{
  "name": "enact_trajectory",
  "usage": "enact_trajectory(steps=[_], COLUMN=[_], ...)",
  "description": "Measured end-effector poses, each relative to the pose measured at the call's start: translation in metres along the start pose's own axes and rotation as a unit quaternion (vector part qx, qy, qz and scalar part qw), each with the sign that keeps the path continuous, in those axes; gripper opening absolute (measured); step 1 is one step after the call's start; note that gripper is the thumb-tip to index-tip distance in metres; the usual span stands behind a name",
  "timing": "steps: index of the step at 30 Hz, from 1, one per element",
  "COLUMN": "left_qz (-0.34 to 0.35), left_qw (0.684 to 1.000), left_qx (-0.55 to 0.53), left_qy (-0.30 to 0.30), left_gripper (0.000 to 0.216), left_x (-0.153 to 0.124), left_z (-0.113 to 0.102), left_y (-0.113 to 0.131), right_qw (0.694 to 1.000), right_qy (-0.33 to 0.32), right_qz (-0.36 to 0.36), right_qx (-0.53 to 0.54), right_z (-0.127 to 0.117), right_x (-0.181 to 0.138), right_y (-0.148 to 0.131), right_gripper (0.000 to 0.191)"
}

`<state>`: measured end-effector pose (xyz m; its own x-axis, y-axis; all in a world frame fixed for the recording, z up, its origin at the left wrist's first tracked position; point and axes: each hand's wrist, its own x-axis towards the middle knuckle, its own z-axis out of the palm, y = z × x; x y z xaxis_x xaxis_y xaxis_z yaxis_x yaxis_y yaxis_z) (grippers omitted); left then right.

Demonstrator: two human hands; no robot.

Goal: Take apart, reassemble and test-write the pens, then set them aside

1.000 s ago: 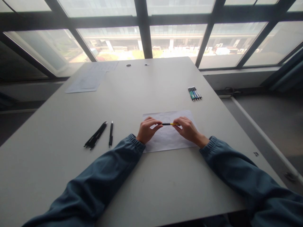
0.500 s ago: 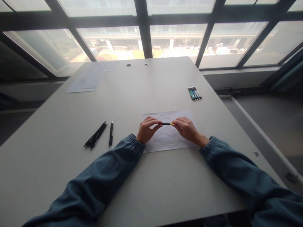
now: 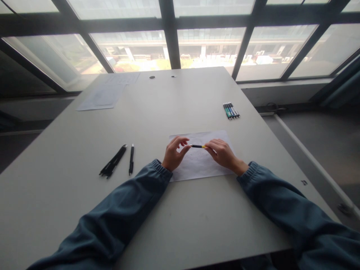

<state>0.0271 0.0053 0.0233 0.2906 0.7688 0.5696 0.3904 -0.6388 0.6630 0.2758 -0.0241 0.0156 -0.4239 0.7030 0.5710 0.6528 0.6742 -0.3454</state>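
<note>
A pen [image 3: 197,146] with a black grip, a yellow part and a silvery tip is held level above a sheet of paper [image 3: 197,167]. My right hand [image 3: 221,153] pinches its yellow end, hiding the rest of the barrel. At the tip end is my left hand [image 3: 173,153], its fingers parted from the thumb. The thumb is at the pen's tip; whether it touches cannot be made out. Faint marks show on the paper under the hands.
Left of my hands lie a single black pen [image 3: 131,159] and a bunch of black pens [image 3: 113,162]. A row of several coloured pens [image 3: 231,111] lies at the right. More papers [image 3: 102,93] are at the table's far left, before the windows.
My left hand's fingers have lifted off the pen and spread from the thumb, uncovering the silvery tip. My right hand keeps its pinch in the same place.
</note>
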Motion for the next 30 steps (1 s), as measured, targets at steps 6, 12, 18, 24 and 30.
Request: enact_trajectory(steps=[6,12,18,24,30], left_qz=[-0.051,-0.032,-0.006,0.022,0.035], left_qw=[0.997,0.996,0.998,0.999,0.999], left_qx=[0.022,0.046,0.025,0.004,0.003], left_qy=[-0.058,-0.064,-0.053,-0.041,-0.019], left_gripper=[0.054,0.055,0.047,0.033,0.017], left_x=[-0.0019,-0.0005,0.0002,0.0000,-0.0005], left_z=[-0.0015,-0.0016,-0.0006,0.0008,0.0029], left_y=[0.0006,0.0043,0.0030,0.0005,-0.0006], right_qw=[1.000,1.000,1.000,1.000,1.000], right_qy=[-0.004,-0.007,-0.013,-0.014,-0.011], right_qz=[-0.011,-0.019,-0.014,-0.005,-0.004], right_qx=[-0.002,0.001,-0.001,0.007,0.001], right_z=[0.0009,-0.0002,-0.0003,-0.0006,-0.0011], right_x=[-0.0006,-0.0001,-0.0006,-0.0002,0.0006], right_y=[0.0008,0.0003,0.0010,0.0009,0.0001], right_gripper=[0.020,0.020,0.021,0.023,0.024])
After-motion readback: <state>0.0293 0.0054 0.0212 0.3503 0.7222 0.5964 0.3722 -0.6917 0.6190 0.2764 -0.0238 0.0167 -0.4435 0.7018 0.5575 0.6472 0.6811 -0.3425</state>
